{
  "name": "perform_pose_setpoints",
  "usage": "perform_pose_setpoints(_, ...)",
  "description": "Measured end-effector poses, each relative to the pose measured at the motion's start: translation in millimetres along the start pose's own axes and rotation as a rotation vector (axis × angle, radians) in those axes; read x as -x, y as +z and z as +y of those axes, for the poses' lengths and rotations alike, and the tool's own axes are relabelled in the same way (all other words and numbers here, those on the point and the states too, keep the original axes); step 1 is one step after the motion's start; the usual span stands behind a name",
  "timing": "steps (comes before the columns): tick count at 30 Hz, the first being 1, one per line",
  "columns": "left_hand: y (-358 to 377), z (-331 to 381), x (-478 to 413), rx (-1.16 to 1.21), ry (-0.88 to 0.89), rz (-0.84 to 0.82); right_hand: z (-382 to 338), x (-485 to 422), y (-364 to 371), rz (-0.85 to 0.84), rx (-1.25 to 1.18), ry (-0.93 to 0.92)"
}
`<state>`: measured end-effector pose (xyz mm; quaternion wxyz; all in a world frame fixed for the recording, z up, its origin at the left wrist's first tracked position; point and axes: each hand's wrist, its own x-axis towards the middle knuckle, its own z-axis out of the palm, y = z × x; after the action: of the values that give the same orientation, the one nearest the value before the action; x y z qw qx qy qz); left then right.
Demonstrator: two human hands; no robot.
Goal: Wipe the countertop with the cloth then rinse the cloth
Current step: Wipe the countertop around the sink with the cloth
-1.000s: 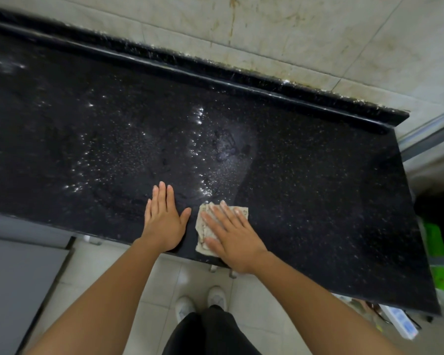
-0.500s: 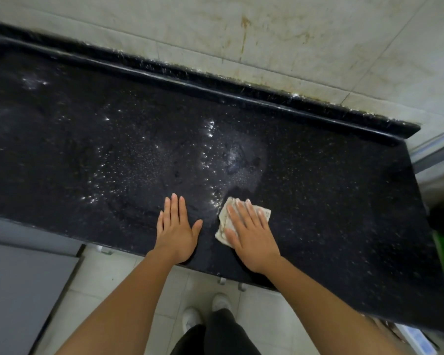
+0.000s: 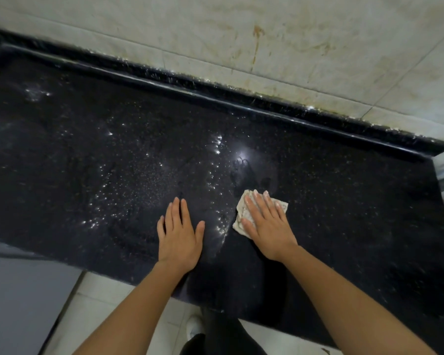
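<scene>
Wiping step, head view. The right hand [image 3: 267, 226] lies flat with straight, slightly spread fingers on a small folded pale cloth [image 3: 240, 215], pressing it against the dark speckled worktop [image 3: 356, 201]. The cloth shows past the fingertips and beside the thumb; the rest is hidden under the palm. The left hand [image 3: 180, 234] lies just beside it, also flat with straight fingers and holding nothing, its palm resting on the bare stone as a brace. The two hands are apart, with a strip of wet surface between them.

Beyond the fingertips of both hands, and spreading far past the left hand, bright droplets [image 3: 215, 147] and a hazy film cover the stone. The stretch outward of the right hand looks duller and drier. Farther ahead run a raised back edge [image 3: 241, 98] and stained wall tiles [image 3: 292, 47]. Below the wrists are the floor [image 3: 100, 303] and a shoe [image 3: 194, 326].

Judgement: the first step, wiping, is in hand and looks far from finished, since most of the beaded area is not yet cleared. The next move calls for steady downward pressure and a sweep of the cloth away from the body or toward the left hand, which may need to lift clear. No sink or tap is in view for the rinse.
</scene>
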<state>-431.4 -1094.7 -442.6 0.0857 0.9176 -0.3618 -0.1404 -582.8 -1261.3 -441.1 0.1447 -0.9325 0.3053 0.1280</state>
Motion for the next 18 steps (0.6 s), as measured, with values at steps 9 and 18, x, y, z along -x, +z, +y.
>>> perform_pose_setpoints(9, -17, 7, -105, -0.063, 0.003, -0.010, 21, -103, -37, 0.040, -0.057, 0.084)
perform_pose_setpoints(18, -14, 6, -127, -0.088, 0.016, -0.079, 22, -127, -43, 0.045, -0.091, 0.083)
